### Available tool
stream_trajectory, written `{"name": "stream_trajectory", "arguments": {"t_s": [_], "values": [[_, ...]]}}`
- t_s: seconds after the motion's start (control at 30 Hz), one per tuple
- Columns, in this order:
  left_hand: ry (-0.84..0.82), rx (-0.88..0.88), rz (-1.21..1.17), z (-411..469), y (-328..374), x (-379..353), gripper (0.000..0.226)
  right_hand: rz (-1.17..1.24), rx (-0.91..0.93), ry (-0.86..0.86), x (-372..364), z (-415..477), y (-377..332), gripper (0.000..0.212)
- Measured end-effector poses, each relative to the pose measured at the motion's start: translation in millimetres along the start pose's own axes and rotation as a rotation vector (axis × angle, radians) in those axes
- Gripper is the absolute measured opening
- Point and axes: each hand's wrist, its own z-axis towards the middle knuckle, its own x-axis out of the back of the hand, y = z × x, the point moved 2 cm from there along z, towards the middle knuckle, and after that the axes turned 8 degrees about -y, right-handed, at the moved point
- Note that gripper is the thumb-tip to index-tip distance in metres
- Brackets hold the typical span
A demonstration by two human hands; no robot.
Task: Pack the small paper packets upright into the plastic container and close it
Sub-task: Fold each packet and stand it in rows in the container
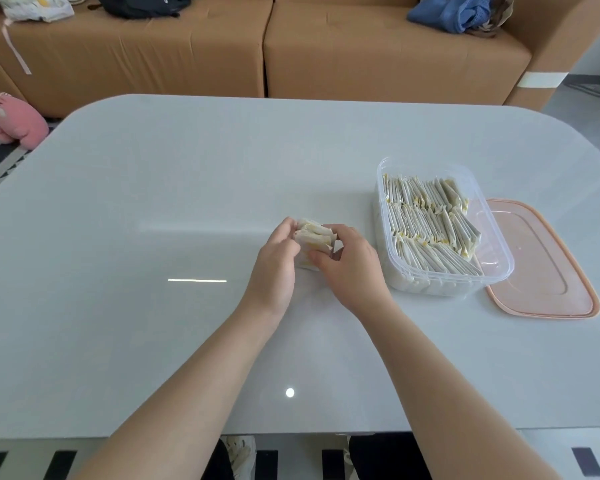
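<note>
A small stack of white-and-yellow paper packets [313, 237] stands on the pale table [187, 188], squeezed between both hands. My left hand [274, 268] grips the stack from the left and my right hand [352, 265] grips it from the right, thumb across its front. To the right sits the clear plastic container [492, 275], holding three rows of packets [430, 220] set upright and leaning. Its right end has some free space. The peach-rimmed lid [548, 265] lies flat on the table, partly under and beyond the container.
A brown sofa [291, 53] runs along the far side, with a dark bag [142, 5], a blue cloth [454, 12] and a pale bundle on it. A pink plush toy [14, 121] lies on the floor at the left. The table's front edge is close to my body.
</note>
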Motion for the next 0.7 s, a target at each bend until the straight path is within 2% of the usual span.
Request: {"name": "stream_trajectory", "arguments": {"t_s": [0.07,0.13,0.27,0.4,0.53,0.7], "values": [[0.035,0.002,-0.062,4,-1,1,0.027,0.069,-0.022,-0.028,2,1,1,0.024],[0.057,0.005,-0.113,7,-1,3,0.012,0.109,-0.035,-0.052,5,2,2,0.022],[0.004,0.044,-0.161,14,-3,2,0.036,0.105,-0.019,-0.091,7,4,2,0.025],[0.022,0.056,-0.198,19,-9,3,0.033,0.154,-0.01,-0.118,4,5,4,0.038],[-0.035,0.07,-0.189,16,-11,0,0.04,0.13,-0.043,-0.133,-1,6,6,0.024],[-0.032,0.034,-0.175,17,-7,0,0.044,0.117,0.013,-0.123,1,6,2,0.017]]}}
